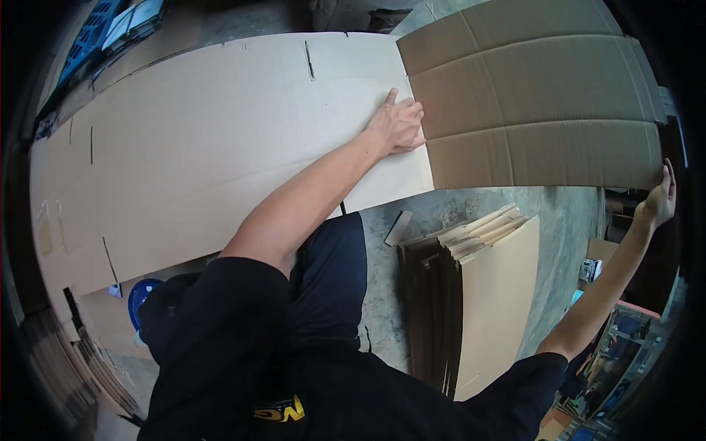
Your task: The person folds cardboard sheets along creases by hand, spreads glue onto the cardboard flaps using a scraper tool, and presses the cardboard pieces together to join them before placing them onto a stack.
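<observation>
A long, pale cardboard sheet with slots cut in its edges lies across the view in front of me. At its right end, a brown creased cardboard panel rises at an angle along a straight line. My left hand bears down at that line, fingers curled against the panel's edge and thumb apart. My right hand holds the panel's lower right corner from outside, with some fingers hidden. Whether panel and sheet are one piece, I cannot tell.
Below the panel, a stack of flat cardboard stands on edge on the concrete floor. More cardboard sheets lean at lower left, near a round blue object. A blue crate is at upper left, cluttered shelving at lower right.
</observation>
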`<action>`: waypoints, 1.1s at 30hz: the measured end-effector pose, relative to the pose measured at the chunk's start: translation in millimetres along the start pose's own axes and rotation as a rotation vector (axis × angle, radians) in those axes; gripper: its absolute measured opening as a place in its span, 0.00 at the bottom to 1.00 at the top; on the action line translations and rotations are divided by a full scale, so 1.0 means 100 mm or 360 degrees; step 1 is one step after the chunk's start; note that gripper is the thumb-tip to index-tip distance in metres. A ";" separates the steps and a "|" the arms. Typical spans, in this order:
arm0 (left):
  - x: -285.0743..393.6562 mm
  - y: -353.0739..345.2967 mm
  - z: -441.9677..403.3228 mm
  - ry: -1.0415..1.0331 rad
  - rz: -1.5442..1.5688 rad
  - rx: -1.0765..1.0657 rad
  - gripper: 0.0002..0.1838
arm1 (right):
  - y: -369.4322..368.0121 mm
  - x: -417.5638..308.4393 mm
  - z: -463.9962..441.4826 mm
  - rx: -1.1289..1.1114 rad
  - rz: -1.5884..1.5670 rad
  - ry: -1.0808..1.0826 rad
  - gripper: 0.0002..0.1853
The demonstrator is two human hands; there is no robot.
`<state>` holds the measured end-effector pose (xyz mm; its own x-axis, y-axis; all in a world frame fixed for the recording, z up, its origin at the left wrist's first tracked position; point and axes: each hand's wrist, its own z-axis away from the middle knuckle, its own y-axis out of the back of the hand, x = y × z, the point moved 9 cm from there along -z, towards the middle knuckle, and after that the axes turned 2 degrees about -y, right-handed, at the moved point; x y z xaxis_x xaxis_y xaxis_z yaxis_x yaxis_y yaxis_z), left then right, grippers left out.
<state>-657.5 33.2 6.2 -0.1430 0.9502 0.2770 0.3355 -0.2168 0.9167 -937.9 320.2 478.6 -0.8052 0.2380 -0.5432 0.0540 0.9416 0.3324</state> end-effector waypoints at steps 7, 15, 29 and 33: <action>-0.06 -0.11 0.07 0.0038 0.0045 -0.0096 0.30 | -0.45 -2.24 1.06 -0.0363 0.0972 0.1191 0.20; -0.13 -0.22 0.01 0.0086 0.0254 -0.0201 0.31 | -1.39 -3.92 2.61 -0.1174 -0.0589 0.0983 0.22; -0.11 -0.08 0.17 0.0128 0.0013 -0.0154 0.31 | -3.27 0.33 4.04 -0.1453 -0.0426 -0.1153 0.18; -0.17 -0.32 0.19 0.0117 -0.0140 -0.0360 0.30 | -3.24 0.44 4.04 -0.1445 -0.0362 -0.1120 0.19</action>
<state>-647.9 28.4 -33.6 -0.2325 0.9505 0.2060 0.1031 -0.1865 0.9770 -751.6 122.1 35.5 -0.2223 0.4334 -0.8733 -0.7200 0.5310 0.4468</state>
